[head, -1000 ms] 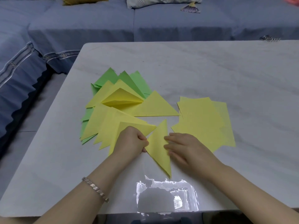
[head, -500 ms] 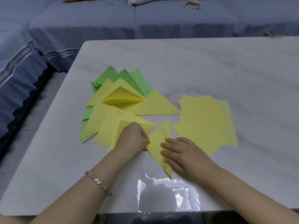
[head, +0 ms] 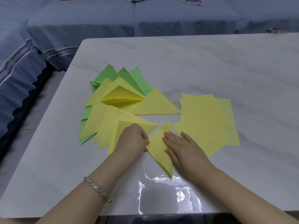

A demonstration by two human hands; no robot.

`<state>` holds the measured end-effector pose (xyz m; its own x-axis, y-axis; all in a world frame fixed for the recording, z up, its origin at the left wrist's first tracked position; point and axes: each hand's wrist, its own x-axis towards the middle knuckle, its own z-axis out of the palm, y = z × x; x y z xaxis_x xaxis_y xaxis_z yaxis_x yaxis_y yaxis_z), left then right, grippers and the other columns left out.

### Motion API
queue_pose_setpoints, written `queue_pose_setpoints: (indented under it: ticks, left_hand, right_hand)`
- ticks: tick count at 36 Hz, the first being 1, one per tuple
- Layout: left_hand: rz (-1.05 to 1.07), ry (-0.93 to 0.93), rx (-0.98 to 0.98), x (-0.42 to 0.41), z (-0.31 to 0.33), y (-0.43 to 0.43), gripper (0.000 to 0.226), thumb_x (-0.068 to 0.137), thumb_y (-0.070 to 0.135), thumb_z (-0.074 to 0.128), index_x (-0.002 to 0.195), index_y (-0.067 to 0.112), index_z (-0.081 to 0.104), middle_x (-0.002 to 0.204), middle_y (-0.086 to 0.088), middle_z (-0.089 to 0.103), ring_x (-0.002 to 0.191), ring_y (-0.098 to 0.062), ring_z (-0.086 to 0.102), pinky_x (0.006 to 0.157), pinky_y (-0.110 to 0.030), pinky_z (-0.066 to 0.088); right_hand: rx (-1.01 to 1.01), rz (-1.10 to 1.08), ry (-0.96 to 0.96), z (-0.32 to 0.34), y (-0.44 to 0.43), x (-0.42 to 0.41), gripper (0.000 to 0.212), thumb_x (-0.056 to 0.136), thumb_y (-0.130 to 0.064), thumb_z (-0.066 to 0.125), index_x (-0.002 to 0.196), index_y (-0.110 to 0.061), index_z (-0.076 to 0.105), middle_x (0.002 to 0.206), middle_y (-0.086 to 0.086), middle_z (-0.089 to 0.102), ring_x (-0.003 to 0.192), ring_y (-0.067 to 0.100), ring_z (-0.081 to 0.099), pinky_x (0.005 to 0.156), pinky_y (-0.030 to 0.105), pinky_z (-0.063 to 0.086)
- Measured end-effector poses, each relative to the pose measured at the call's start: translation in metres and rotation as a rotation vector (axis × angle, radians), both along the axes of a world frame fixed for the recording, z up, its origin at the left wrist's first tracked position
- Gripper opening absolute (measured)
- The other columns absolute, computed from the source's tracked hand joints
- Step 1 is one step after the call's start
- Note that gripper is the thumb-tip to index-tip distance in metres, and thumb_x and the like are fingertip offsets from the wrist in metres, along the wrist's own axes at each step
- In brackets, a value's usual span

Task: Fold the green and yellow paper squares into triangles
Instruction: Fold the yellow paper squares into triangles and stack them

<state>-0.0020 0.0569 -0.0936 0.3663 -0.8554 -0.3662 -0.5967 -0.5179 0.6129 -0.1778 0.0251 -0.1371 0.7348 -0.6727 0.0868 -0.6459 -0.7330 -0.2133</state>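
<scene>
The light is soft, even and cool, coming from overhead, and it gives everything a bluish-grey cast. The glossy worktop (head: 226,70) throws back a hard white glare patch at its near edge, ragged and blown out, with no detail inside. Shadows are faint: a thin dark rim under the left hand (head: 132,139) and the right hand (head: 182,149), and another along the lower edge of the triangle (head: 159,152) between them. The right hand's fingers (head: 171,139) look slightly smeared. The yellow squares (head: 205,120) are a little washed out. The wide lens bows the worktop's far edge and stretches the sofa (head: 80,18) at the left, where detail softens.
</scene>
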Motion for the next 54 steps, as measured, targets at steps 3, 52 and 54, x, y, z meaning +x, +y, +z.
queue_pose_setpoints:
  ticks: [3, 52, 54]
  left_hand:
    - [-0.003, -0.015, -0.004, -0.001, 0.001, 0.001, 0.008, 0.079, 0.004, 0.06, 0.078, 0.002, 0.067, 0.065, -0.004, 0.067, 0.051, -0.003, 0.058, 0.052, -0.018, 0.04]
    - [-0.001, -0.089, -0.007, -0.008, 0.006, 0.004, 0.007, 0.08, 0.005, 0.058, 0.08, 0.005, 0.065, 0.076, -0.007, 0.067, 0.075, -0.022, 0.064, 0.057, -0.024, 0.041]
    - [-0.02, -0.159, -0.032, -0.009, 0.012, 0.002, 0.009, 0.082, 0.007, 0.057, 0.081, 0.007, 0.066, 0.077, -0.002, 0.063, 0.077, -0.022, 0.06, 0.06, -0.025, 0.041]
  right_hand:
    - [0.063, -0.034, 0.026, 0.004, -0.016, 0.009, 0.05, 0.092, -0.031, 0.025, 0.111, -0.011, 0.067, 0.121, 0.005, 0.063, 0.11, 0.017, 0.061, 0.096, 0.038, 0.042]
    - [0.036, 0.284, 0.126, 0.019, 0.04, -0.059, 0.048, 0.091, -0.059, 0.031, 0.093, -0.028, 0.067, 0.114, -0.016, 0.063, 0.126, 0.01, 0.047, 0.104, 0.028, 0.026]
    - [0.095, 0.25, 0.004, 0.024, 0.029, -0.065, 0.041, 0.093, -0.052, 0.034, 0.084, -0.029, 0.067, 0.1, -0.02, 0.066, 0.123, 0.008, 0.048, 0.106, 0.026, 0.023]
